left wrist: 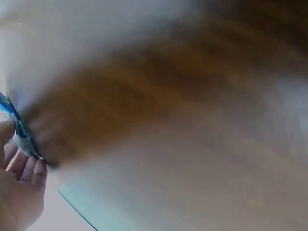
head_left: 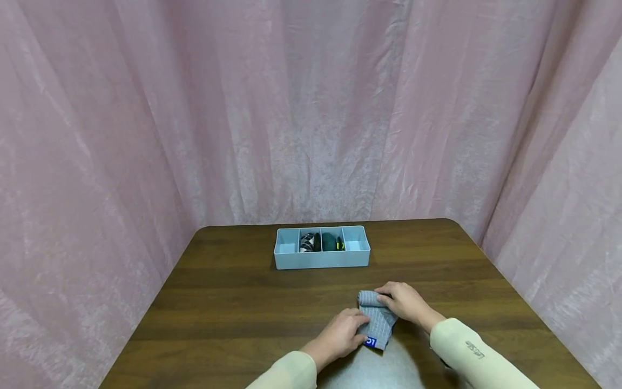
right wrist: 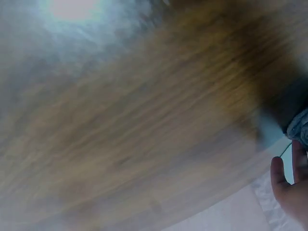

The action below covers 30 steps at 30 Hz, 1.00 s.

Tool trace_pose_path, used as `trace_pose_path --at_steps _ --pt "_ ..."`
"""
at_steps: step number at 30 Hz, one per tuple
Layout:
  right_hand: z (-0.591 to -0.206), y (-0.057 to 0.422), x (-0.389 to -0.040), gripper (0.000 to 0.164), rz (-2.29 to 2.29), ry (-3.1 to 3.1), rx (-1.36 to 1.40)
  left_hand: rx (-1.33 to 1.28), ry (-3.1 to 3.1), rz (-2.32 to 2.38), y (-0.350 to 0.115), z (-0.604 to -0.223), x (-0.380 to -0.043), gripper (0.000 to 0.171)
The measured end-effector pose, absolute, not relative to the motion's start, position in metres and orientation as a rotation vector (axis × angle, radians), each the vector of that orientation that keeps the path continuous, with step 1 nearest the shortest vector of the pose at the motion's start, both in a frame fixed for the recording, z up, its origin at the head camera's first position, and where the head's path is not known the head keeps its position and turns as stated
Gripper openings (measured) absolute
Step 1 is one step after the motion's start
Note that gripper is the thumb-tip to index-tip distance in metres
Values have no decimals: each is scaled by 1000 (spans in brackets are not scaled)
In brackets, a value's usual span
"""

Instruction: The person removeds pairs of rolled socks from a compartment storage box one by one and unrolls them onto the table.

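Note:
A grey ribbed cloth lies on the table, its far end wound into a roll. On its near end is a blue label with white letters. My left hand holds the cloth's near left edge; in the left wrist view, the thumb and fingers pinch it beside the blue patch. At the rolled end, my right hand grips the right side with thumb and fingers. The right wrist view catches only part of the roll at its edge, above the fingers.
Behind the hands stands a light blue divided box. Its middle compartments hold a black-and-white checked bundle and a dark green bundle; the outer two show bare bottoms. Pink curtains surround the brown wooden table.

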State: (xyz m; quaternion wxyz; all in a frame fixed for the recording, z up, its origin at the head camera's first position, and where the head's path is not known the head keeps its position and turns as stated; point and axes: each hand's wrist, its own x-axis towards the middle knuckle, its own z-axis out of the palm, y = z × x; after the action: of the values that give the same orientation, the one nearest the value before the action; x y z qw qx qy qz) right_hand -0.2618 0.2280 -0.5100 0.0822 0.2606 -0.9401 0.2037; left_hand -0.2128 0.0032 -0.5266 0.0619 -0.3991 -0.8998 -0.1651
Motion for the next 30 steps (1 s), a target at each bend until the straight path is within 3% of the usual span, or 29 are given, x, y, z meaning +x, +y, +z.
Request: trace_pose_path --at_steps 9,15,23,30 --pt "-515 228 -268 20 745 -2827 543 -1273 -2741 -420 6 -527 -214 29" --pt "-517 234 -268 7 594 -2696 659 -1288 -2742 -463 4 -525 -216 28" --pt "-509 245 -271 24 560 -2809 884 -1326 -2720 -413 0 -524 -218 27" --pt "-508 248 -276 23 744 -2876 773 -1337 -2754 -375 -1 -522 -214 28"
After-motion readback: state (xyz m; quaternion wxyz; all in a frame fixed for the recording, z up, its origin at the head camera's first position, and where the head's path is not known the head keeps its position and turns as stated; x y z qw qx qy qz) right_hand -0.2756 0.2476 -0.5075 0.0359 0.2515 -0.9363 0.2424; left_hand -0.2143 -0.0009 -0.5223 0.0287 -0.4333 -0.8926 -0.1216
